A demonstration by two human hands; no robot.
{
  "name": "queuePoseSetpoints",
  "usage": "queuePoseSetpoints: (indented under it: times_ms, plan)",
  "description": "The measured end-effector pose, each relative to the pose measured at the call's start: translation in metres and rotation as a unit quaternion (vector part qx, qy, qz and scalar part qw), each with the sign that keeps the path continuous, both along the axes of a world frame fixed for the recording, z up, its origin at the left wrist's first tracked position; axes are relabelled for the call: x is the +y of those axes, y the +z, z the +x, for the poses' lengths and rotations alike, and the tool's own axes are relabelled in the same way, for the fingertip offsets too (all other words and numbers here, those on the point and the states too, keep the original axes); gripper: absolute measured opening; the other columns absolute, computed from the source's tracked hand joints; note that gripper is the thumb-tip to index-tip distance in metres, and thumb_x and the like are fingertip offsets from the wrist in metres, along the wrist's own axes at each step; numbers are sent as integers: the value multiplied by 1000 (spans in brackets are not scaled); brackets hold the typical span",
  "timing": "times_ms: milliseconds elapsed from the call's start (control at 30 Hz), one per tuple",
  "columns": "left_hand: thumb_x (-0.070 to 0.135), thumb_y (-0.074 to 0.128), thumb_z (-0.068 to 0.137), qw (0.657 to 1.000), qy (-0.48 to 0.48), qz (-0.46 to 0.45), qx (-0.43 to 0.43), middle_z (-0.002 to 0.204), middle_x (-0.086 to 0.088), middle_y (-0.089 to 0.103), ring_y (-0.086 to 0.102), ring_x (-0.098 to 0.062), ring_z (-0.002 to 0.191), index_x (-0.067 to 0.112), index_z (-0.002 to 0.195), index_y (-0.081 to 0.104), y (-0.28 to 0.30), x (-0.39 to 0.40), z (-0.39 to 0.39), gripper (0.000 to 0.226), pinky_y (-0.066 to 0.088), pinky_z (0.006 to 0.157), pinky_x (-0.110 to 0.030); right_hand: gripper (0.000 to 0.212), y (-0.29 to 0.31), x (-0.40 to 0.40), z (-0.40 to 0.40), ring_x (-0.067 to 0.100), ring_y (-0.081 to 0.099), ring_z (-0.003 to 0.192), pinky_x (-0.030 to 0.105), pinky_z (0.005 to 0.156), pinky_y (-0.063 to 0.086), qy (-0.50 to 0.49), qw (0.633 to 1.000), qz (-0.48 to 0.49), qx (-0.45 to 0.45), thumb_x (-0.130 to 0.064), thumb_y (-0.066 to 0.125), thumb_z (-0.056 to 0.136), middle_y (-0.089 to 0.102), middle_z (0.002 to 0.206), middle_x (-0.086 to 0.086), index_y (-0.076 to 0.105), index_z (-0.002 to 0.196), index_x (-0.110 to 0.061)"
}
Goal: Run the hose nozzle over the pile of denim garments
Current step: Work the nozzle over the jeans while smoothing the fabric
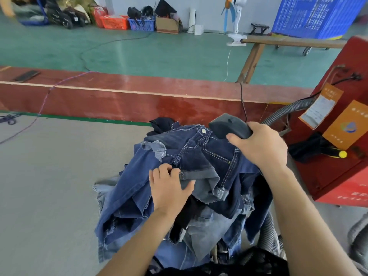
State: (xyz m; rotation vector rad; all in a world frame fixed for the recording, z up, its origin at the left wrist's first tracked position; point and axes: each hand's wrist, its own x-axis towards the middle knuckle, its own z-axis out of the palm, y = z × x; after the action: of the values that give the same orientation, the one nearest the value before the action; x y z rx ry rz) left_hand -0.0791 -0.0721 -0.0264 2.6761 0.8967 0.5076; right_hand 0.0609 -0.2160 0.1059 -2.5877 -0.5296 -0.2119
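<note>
A pile of denim garments (201, 156) lies on the grey table in front of me, dark jeans on top, lighter ones underneath. My right hand (264, 148) grips the dark grey hose nozzle (229, 125), whose head rests on the far right top of the pile by the waistband button. A grey ribbed hose (286, 110) runs from behind the nozzle to the red machine. My left hand (169, 186) lies on the near middle of the pile, fingers curled over a folded denim hem, thumb spread on the cloth.
A red machine (338, 176) with orange tags stands at the right, close to my right arm. A red board (139, 96) borders the table's far edge. More ribbed hose (266, 234) hangs at the lower right. Grey table surface (49, 186) stretches to the left.
</note>
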Motion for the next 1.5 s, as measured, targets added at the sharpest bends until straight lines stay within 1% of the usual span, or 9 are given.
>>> queuePoseSetpoints:
  times_ms: [100,300,500,667,867,933,1033,1167,1500]
  plan:
    - [61,58,81,990,-73,97,73,126,-5,49,47,-28,115,18,119,56,4,4,12,57,35,99,-41,36,1,-1,2,5,46,56,21,47,26,9,1000,-12,-8,-56,64,79,55,63,-9,57,79,-20]
    - [35,78,69,942,-211,245,87,83,-2,61,62,-20,70,15,87,64,29,5,45,31,47,62,-30,37,3,-1,2,10,50,58,24,49,31,9,1000,1,4,-56,64,79,55,64,-9,57,80,-20]
    - [-2,59,74,954,-188,85,-216,82,-12,67,62,-22,72,-1,85,67,24,45,15,13,50,62,-30,35,3,-5,5,7,50,58,24,49,32,13,1000,6,13,-55,65,79,55,64,-8,56,78,-20]
    - [-29,67,59,965,-192,88,-156,75,-16,64,62,-31,67,-4,68,66,2,81,-13,27,55,61,-38,33,2,-2,1,5,48,57,23,47,28,22,1000,-13,11,-56,64,78,54,63,-11,55,76,-24]
    - [14,41,83,956,-221,48,-188,100,-11,63,52,-21,98,2,90,66,22,38,-6,28,40,92,-28,35,1,4,-1,6,50,57,23,48,30,36,999,-15,5,-58,63,78,55,63,-10,53,74,-25]
    - [28,38,95,948,-314,11,-58,128,-11,57,45,-21,125,5,123,58,20,15,3,42,26,112,-27,35,1,5,-2,7,51,58,23,48,31,43,999,-12,8,-57,64,78,56,64,-10,54,75,-24]
    - [60,21,98,946,-256,63,187,161,-12,-11,-12,-27,149,19,155,-4,-7,5,4,74,-9,119,-36,33,-1,4,-2,6,52,61,23,49,31,65,997,-27,24,-57,65,78,58,66,-10,57,78,-25]
    - [79,14,85,951,-200,56,230,136,-20,-52,-41,-34,133,50,128,-44,-30,-1,-5,78,-22,111,-49,34,-4,2,0,8,53,62,26,50,33,118,987,-90,56,-60,65,77,58,67,-10,55,76,-28]
    - [70,45,85,960,-165,67,217,131,-28,-55,-49,-47,122,66,115,-43,-45,-10,-16,93,-23,106,-61,33,-34,12,-22,14,48,75,30,57,35,218,955,-196,50,-60,62,76,44,69,-16,49,81,-29]
